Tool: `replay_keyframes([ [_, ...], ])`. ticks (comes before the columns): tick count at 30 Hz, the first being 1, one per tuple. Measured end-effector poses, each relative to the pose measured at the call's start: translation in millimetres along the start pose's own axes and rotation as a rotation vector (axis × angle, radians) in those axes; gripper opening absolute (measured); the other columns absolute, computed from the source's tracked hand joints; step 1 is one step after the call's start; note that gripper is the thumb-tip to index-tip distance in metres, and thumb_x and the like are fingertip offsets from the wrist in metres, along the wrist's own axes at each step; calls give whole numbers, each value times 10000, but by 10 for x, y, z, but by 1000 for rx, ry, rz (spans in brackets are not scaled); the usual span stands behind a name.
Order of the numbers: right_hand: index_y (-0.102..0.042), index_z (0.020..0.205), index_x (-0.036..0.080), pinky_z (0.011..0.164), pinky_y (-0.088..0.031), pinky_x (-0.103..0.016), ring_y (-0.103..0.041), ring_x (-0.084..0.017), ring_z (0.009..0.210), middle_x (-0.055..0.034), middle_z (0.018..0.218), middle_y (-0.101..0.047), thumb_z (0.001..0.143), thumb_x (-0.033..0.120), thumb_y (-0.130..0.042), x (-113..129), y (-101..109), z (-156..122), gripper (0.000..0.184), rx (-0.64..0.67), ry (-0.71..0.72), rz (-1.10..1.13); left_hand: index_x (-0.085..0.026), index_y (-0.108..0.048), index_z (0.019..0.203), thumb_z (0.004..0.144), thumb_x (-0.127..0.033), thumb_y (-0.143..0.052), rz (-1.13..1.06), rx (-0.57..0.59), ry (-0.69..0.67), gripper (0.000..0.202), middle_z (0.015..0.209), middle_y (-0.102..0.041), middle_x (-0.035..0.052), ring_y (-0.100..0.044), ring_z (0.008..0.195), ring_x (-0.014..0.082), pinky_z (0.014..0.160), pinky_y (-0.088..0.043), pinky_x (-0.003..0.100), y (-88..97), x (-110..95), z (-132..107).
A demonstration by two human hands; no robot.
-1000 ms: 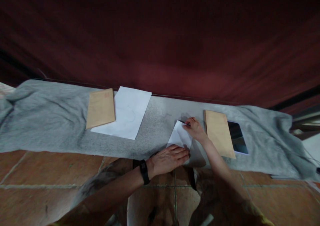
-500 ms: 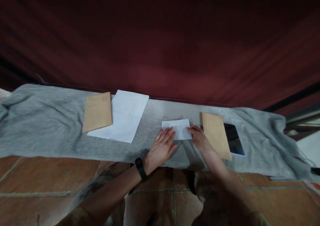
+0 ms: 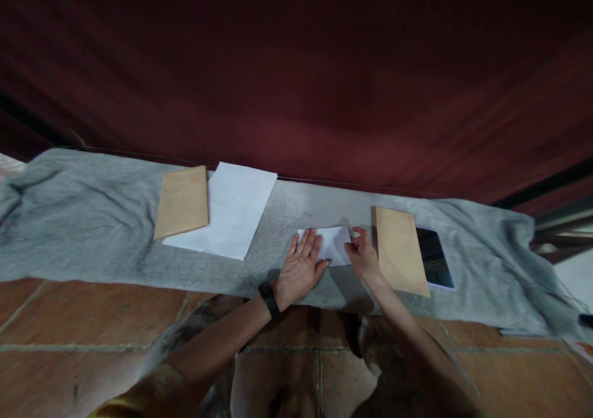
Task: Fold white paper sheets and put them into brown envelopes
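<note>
A small folded sheet of white paper (image 3: 334, 245) lies on the grey cloth in front of me. My left hand (image 3: 300, 268), with a black band on its wrist, rests flat over the paper's left part with fingers spread, covering that side. At the paper's right edge is my right hand (image 3: 361, 254). Its thumb touches the edge, while the bent index finger stands apart from the thumb, just beyond the paper.
Grey cloth (image 3: 106, 220) covers the long narrow surface. Left lies a brown envelope (image 3: 183, 200) overlapping large white paper (image 3: 241, 205). Right, another brown envelope (image 3: 401, 251) partly covers a dark-screened tablet (image 3: 434, 257). A dark red curtain (image 3: 296, 97) hangs behind; tiled floor (image 3: 92, 319) lies below.
My right thumb and index finger have parted at the paper's edge. The folded paper has turned slightly and shifted a little toward me; my left hand stays flat on it.
</note>
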State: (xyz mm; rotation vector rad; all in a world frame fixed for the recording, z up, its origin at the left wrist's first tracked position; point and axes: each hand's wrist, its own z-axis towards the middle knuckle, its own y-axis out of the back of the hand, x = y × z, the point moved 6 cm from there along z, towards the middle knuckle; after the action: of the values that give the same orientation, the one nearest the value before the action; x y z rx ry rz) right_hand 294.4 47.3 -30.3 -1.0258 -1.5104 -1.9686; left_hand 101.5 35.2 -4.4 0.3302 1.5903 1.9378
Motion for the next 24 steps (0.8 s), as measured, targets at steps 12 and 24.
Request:
replay_keyframes([
  [12,-476,1456,179,1156,-388,-458,-426,-217,1419,-133,1512,-490,1058,390,-266,487,-289,-127,497,181,466,-231,-76,-450,1461,1016,-363,-411,12,70,-183,531,1574,-401,180,-292,1505,278,1248,-172,480,-43,-95,55],
  [24,-323,1563,126,1221,-244,-481,-253,-233,1518,-136,1616,-331,1077,328,-231,453,-446,-277,535,147,578,-634,-58,-366,1513,1028,-381,-336,-5,62,-84,583,1611,-329,172,-236,1525,257,1257,-164,473,-41,15,11],
])
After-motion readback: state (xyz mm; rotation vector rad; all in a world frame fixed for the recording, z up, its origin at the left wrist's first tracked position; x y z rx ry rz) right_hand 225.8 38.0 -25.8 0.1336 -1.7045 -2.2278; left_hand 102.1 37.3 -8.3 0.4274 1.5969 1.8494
